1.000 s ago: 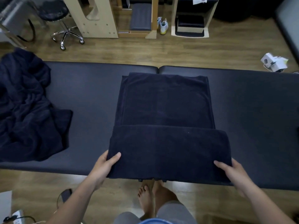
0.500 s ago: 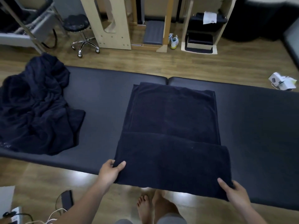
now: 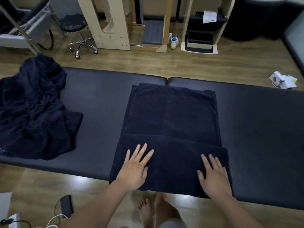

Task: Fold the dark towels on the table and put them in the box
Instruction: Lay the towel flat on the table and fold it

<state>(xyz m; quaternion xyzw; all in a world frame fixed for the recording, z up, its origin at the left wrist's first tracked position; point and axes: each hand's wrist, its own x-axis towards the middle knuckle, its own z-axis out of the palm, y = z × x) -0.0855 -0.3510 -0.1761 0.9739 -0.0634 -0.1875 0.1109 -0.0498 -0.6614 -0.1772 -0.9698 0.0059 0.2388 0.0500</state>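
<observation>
Both hands have left the towel's (image 3: 171,129) near corners: left hand (image 3: 134,168) and right hand (image 3: 213,176) lie flat, fingers spread, gripping nothing, on its folded flap at lower centre. Smooth outward evenly before fold 2. Unfolded pile (image 3: 32,109) waits left; no box visible.

Wood floor (image 3: 213,66), black stool (image 3: 77,30), pale wooden frames (image 3: 108,25), perhaps shelving.
</observation>
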